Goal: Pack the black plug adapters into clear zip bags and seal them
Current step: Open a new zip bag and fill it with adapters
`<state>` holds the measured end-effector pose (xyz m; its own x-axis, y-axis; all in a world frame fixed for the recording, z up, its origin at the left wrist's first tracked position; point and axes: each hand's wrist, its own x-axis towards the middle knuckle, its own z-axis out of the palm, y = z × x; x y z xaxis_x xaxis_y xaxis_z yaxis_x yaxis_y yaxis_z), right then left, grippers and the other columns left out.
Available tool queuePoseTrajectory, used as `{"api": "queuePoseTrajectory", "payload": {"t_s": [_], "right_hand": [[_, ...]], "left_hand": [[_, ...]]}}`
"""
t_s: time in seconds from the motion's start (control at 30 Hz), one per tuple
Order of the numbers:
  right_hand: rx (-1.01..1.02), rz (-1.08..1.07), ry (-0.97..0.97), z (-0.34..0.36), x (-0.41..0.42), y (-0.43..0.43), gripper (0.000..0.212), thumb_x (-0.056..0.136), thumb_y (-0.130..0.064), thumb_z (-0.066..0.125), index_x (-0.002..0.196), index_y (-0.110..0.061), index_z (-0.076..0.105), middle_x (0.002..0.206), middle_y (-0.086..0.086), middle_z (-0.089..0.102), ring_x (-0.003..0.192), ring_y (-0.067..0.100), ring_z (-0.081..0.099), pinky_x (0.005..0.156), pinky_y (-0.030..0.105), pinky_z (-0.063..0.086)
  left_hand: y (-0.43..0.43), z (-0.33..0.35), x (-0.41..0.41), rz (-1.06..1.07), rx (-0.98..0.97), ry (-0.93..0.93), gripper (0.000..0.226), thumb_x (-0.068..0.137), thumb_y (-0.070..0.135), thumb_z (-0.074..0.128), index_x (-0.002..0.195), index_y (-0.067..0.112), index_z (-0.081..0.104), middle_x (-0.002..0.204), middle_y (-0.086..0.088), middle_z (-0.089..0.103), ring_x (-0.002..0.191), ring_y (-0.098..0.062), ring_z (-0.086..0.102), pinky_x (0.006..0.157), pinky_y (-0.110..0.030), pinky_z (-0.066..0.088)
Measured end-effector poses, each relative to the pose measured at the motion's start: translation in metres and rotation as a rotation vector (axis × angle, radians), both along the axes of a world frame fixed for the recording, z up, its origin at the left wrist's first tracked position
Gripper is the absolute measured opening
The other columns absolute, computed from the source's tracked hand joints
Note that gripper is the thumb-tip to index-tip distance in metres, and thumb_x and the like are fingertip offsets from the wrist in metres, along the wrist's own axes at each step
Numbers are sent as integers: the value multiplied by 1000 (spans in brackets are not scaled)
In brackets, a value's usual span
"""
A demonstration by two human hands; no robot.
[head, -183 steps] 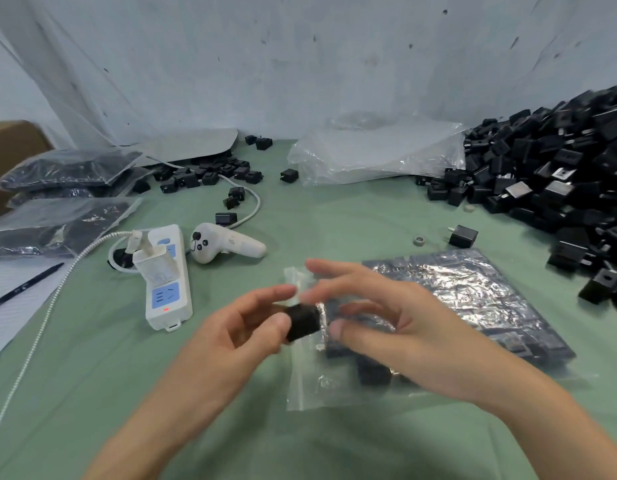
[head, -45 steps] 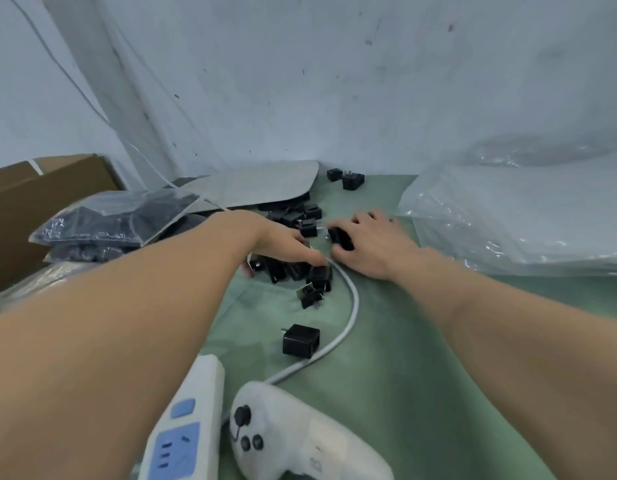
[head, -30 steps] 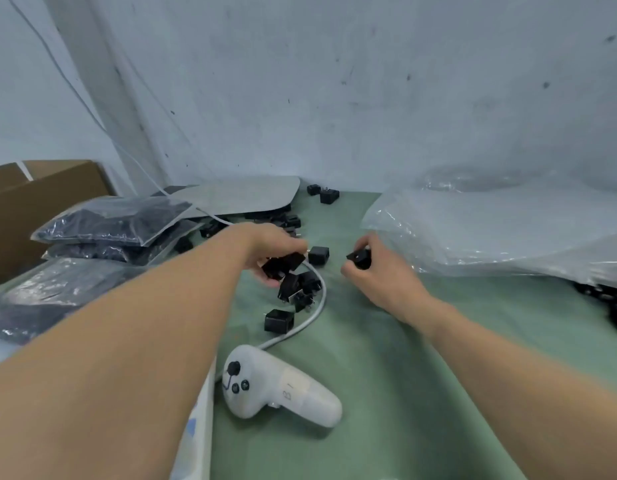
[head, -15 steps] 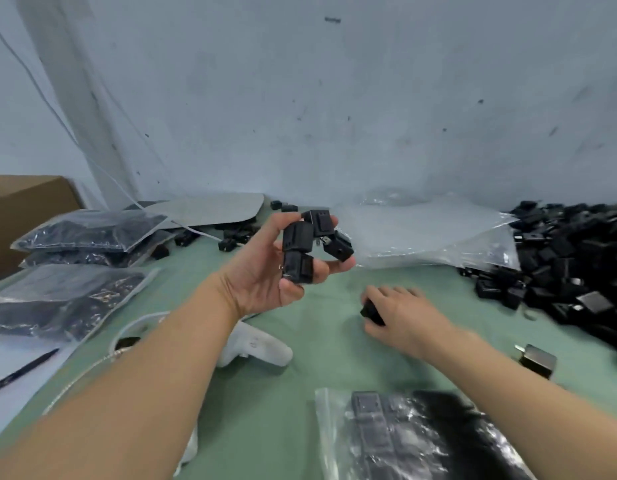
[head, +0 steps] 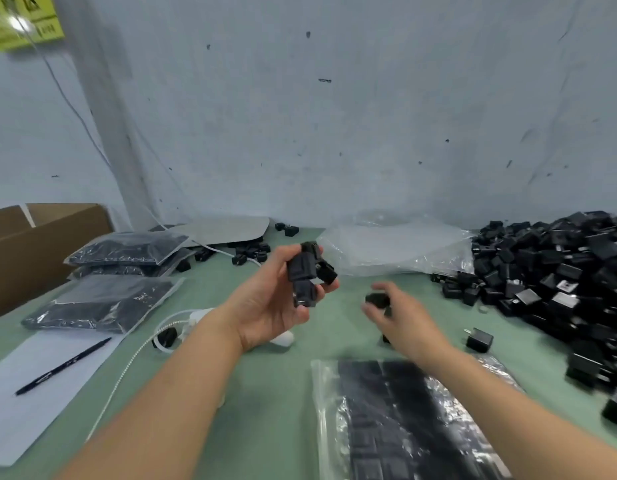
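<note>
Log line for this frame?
phase: gather | left hand: holds several plug adapters | right hand: pinches single adapter | zip bag: part-filled, on table

Black adapters [head: 556, 271] – green table [head: 272, 410] – yellow sign [head: 23, 26] – brown box [head: 30, 244].

Soft, even light is seen throughout, with faint shadows on the table [head: 272, 393]. A glare spot is burned onto the yellow sign [head: 19, 24], and sheen onto the clear zip bag [head: 386, 427]. The right hand [head: 404, 320] is motion-blurred; edges are bowed.
</note>
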<state>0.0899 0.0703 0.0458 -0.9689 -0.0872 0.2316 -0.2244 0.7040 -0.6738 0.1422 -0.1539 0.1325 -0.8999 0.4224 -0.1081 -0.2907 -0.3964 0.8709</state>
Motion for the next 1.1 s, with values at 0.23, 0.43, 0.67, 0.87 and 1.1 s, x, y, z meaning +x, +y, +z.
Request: {"api": "queuePoseTrajectory", "payload": {"t_s": [0.23, 0.43, 0.67, 0.87, 1.1], "right_hand": [[-1723, 146, -764, 34, 109, -32, 63, 98, -62, 44, 121, -11, 72, 118, 12, 71, 105, 33, 71, 90, 51, 56], [-1918, 131, -719, 21, 152, -11, 61, 90, -55, 59, 128, -9, 68, 126, 13, 69, 98, 28, 72, 90, 37, 57], [-1913, 126, -673, -2, 150, 10, 52, 88, -56, 59, 96, -9, 80, 101, 14, 75, 86, 29, 75, 68, 37, 62], [-2014, 149, -672, -18, 141, 17, 61, 82, -64, 57, 93, -7, 77, 97, 8, 72, 95, 25, 73, 95, 37, 46], [-2155, 0, -595, -4, 127, 32, 56, 82, -48, 77, 120, -9, 67, 114, 21, 71, 94, 32, 73, 60, 35, 62]], "left_hand": [[76, -33, 67, 432, -933, 648, 50, 72, 66, 59, 120, 61, 48, 110, 18, 57, 88, -4, 67, 82, -37, 58], [121, -66, 117, 559, -1251, 890, 49, 83, 64, 42, 129, 60, 26, 139, 17, 22, 115, -15, 52, 79, -32, 44], [143, -85, 126, 531, -1066, 853, 50, 87, 49, 47, 134, 57, 32, 157, 22, 3, 144, 0, 11, 112, -34, 36], [164, -88, 133, 579, -912, 986, 45, 86, 37, 53, 130, 45, 46, 136, 33, 39, 135, 2, 33, 115, -36, 31], [84, -82, 122, 811, -682, 438, 28, 89, 59, 57, 116, 55, 51, 101, 26, 67, 92, 9, 62, 70, 0, 43]]}}
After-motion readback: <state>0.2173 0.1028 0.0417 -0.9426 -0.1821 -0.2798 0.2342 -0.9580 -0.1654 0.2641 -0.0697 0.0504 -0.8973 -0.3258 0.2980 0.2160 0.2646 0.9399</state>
